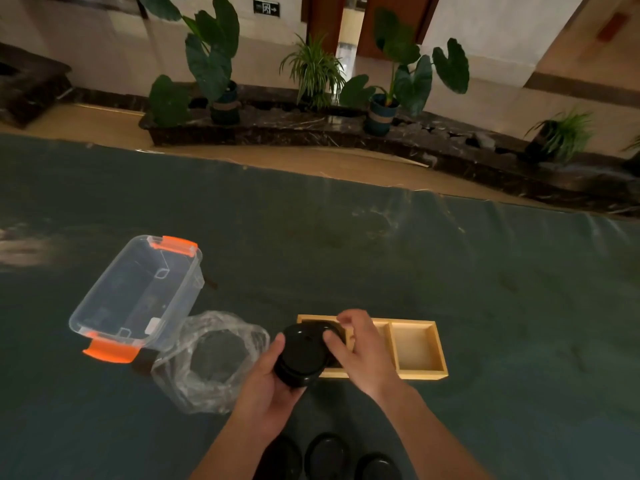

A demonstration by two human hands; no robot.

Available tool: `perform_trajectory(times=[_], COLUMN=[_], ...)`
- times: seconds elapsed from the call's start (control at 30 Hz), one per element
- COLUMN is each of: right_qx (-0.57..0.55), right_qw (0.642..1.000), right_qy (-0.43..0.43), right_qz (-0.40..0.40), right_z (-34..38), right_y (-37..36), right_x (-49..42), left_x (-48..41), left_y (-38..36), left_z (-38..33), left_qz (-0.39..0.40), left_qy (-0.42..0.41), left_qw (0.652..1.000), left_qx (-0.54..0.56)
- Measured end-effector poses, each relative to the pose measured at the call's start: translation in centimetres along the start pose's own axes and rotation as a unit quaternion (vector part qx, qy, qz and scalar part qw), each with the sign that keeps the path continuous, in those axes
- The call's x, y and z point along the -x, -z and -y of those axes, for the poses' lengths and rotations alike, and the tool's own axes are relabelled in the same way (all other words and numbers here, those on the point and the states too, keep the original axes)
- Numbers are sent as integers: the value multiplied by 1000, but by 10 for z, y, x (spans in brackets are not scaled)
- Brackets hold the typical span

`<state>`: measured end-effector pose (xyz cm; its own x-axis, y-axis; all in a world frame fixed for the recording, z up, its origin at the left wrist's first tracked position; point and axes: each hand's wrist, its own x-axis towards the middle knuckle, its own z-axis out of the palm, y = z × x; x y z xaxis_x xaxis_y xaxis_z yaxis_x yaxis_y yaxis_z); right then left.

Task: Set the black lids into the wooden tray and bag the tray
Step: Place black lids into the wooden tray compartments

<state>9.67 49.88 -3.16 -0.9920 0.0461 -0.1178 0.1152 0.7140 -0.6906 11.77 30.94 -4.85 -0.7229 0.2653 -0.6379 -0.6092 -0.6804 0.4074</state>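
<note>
Both hands, left (266, 386) & right (360, 348), grip black lids (304, 355) over tray (419, 348), bag (211, 358) beside.

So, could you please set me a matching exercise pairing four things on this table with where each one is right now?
Things:
1. stack of black lids
2. wooden tray
3. clear plastic bag
4. clear bin

Places:
A. far left, orange latches
B. held between both hands
C. crumpled between bin and tray
D. right of the bag, right compartment empty

Pairs: 1-B, 2-D, 3-C, 4-A
</note>
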Motion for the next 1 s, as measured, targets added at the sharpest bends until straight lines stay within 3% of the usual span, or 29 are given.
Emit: perform_trajectory(times=[0.07,0.13,0.2,0.3,0.5,0.83,0.9,1.0], right_qx=[13,124,193,209,135,-32,-87,-111], right_qw=[996,978,964,965,982,998,996,989], right_qy=[47,117,148,137,118,31,5,-44], right_qz=[74,123,110,76,54,46,18,-88], right_z=[9,8,3,-12,-31,-40,-41,-50], right_y=[18,26,30,38,49,62,62,58], right_x=[13,19,19,17,15,5,1,-8], left_x=[-6,-12,-18,-24,-33,-45,-46,-47], left_y=[-12,-25,-36,-50,-61,-63,-58,-47], left_z=[9,19,27,36,45,42,40,32], left_qz=[23,42,52,54,21,7,1,-17], left_qy=[10,11,20,38,87,85,82,77], left_qw=[999,996,994,993,994,994,995,997], left_qx=[-31,-73,-92,-98,-68,-67,-51,-17])
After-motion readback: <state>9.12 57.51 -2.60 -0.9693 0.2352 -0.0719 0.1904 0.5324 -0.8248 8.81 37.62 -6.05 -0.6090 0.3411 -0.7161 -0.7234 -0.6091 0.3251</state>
